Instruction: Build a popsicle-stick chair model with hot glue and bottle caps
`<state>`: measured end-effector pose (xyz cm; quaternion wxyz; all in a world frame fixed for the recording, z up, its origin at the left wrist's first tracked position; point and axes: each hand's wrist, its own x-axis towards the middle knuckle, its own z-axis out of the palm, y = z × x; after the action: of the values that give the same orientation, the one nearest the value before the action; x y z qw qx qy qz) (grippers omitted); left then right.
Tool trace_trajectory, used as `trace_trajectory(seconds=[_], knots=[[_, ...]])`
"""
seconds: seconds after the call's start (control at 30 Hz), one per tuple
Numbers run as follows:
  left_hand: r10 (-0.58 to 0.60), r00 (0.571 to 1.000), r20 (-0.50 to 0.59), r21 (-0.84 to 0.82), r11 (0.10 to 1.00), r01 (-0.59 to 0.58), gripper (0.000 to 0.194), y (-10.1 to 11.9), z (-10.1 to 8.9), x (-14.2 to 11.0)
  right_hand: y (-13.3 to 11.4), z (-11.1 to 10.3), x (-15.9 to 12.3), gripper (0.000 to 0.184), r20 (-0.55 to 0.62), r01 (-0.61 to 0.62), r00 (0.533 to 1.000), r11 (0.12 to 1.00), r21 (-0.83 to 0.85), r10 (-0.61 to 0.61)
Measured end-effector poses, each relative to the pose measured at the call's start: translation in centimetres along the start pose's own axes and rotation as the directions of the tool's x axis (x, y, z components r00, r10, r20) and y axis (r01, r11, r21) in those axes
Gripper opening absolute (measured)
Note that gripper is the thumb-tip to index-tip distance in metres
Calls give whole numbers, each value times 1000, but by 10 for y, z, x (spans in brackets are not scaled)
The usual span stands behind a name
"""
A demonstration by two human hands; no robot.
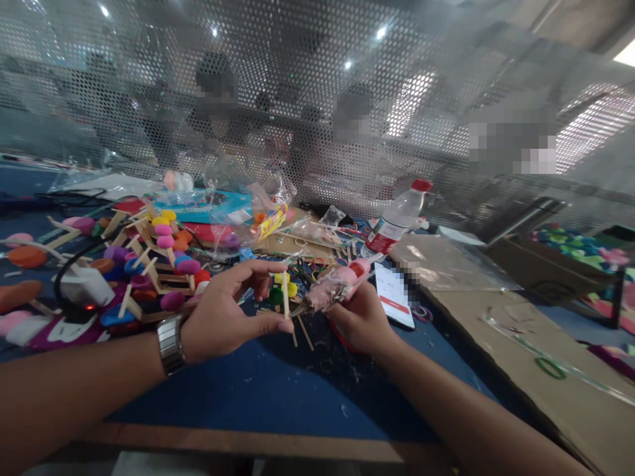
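From where I watch, my left hand [223, 307] pinches a thin wooden stick [286, 291] lengthwise between thumb and index finger, the stick standing nearly upright. My right hand [364, 317] is wrapped around a pink hot glue gun [332, 287], its dirty nozzle end pointing left toward the stick. The two hands are apart, with the nozzle between them, close to the stick; I can't tell whether it touches. A metal watch [171, 344] circles my left wrist.

Both hands are above a blue surface [278, 403]. Beyond the stick I see yellow and green discs [276, 295], and more loose sticks lie beneath the glue gun. To the left spreads a heap of small wooden stick frames [169, 277] with colourful round pieces [172, 301], and near it a white plug [86, 289] with a small red light. Just right of my right hand lies a phone [394, 297] with its screen lit, and behind it a red-capped plastic bottle [397, 218] leans. Flat cardboard [501, 344] runs down the right side, with a green ring [550, 368] on it.
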<state>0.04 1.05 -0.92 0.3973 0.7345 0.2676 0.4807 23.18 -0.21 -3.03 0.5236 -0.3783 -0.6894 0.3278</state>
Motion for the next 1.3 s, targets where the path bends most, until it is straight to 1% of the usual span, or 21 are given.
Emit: trace_trajectory(seconds=[0.1,0.2,0.3,0.47,0.83,0.97,1.3], knots=[[-6,1000,3,3,1000,6,63,2,0,0,-2,0,0,11,-6,6,1000,1000,-5,-6],[-4,1000,7,10,1000,4,63,2,0,1,-4,1,0,8,-25,14,1000,1000,-7,-14],[-6,1000,3,18,1000,6,63,2,0,0,-4,2,0,6,-33,-10,999,1000,2,10],[-2,1000,0,26,1000,2,63,2,0,0,-2,1,-1,9,-25,-18,1000,1000,10,18],[19,1000,-3,9,1000,-19,61,2,0,0,-5,1,2,7,-11,-3,1000,1000,-10,2],[9,1000,0,10,1000,-9,63,2,1,0,-5,0,1,7,-34,-6,999,1000,-10,5],[13,1000,15,7,1000,-13,63,1,0,0,-2,1,-1,9,-49,-31,998,999,21,32]])
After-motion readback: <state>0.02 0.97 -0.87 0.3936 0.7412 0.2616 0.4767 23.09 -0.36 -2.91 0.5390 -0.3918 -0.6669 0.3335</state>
